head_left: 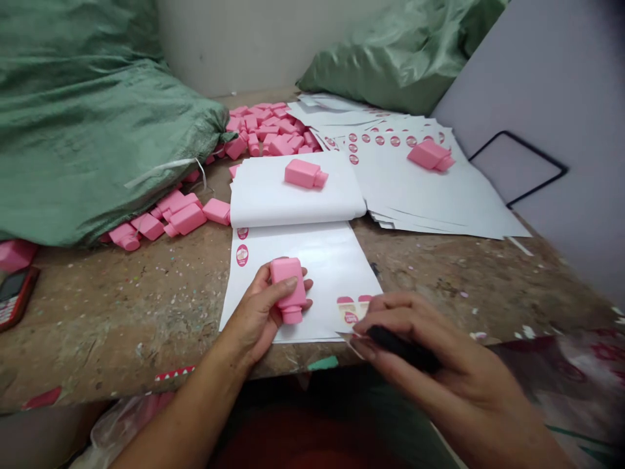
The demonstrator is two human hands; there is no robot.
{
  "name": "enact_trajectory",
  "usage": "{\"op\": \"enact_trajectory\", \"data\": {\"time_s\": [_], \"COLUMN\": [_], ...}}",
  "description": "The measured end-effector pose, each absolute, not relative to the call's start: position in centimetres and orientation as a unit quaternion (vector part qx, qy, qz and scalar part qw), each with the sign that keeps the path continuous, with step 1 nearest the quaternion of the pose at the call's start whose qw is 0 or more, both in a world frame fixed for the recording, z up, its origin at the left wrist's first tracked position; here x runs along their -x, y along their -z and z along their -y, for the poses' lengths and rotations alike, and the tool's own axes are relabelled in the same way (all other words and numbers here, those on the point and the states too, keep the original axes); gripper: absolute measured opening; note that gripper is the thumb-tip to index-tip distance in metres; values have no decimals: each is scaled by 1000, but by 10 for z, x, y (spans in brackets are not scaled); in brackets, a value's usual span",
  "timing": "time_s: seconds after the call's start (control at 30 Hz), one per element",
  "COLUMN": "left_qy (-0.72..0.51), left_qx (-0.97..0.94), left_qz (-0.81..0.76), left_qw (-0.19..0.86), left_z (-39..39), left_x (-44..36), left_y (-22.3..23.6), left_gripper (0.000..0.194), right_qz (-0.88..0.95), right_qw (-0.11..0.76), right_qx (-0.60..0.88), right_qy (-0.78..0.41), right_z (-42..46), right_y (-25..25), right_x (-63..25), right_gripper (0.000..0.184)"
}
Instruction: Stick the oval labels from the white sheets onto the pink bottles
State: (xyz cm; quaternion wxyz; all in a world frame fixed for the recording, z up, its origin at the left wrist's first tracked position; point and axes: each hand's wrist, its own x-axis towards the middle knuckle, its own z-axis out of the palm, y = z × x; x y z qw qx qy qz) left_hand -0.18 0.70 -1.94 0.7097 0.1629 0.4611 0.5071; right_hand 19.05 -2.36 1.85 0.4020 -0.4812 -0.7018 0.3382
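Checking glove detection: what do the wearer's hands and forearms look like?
Left hand and right hand: no gloves, no rings visible. Left forearm and right forearm: bare where shown, no sleeves, watch or bracelet in view.

Sheets [325, 257] lie between phone [18, 296] and paper stack [430, 202].

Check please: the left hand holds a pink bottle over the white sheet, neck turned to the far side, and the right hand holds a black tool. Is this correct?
Not the far side: the head view shows the neck turned to the near side. The left hand does hold a pink bottle over the white sheet, and the right hand a black tool.
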Motion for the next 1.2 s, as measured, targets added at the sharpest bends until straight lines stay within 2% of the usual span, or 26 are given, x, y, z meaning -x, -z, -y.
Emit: {"op": "enact_trajectory", "data": {"time_s": [0.07, 0.13, 0.3, 0.47, 0.67, 0.9, 1.03, 1.2], "left_qy": [-504, -504, -553, -578, -593, -600, -587, -555], "left_qx": [-168, -154, -84, -74, -99, -100, -160, -207], "left_qz": [-448, -421, -365, -345, -367, -371, -384, -405], "left_qw": [719, 738, 744, 736, 710, 702, 694, 697], "left_z": [2, 13, 30, 30, 32, 32, 36, 41], "left_x": [1, -1, -11, -17, -20, -20, -19, -19], "left_y": [16, 13, 8, 6, 7, 10, 9, 8], "left_gripper": [42, 44, 41, 43, 45, 39, 35, 46], "right_qz": [674, 642, 541, 548, 546, 561, 571, 638], "right_qw": [426, 434, 468, 494, 506, 494, 491, 473], "right_qx": [498, 496, 493, 498, 509, 509, 512, 522], "right_qy": [-341, -393, -495, -456, -431, -426, -413, -312], "right_z": [19, 16, 15, 15, 15, 17, 17, 16], "right_y": [-21, -19, -6, 1, 6, 11, 11, 11], "right_x": [-181, -170, -147, -139, -136, -136, -134, -134], "right_gripper": [9, 3, 28, 21, 21, 21, 21, 15]}}
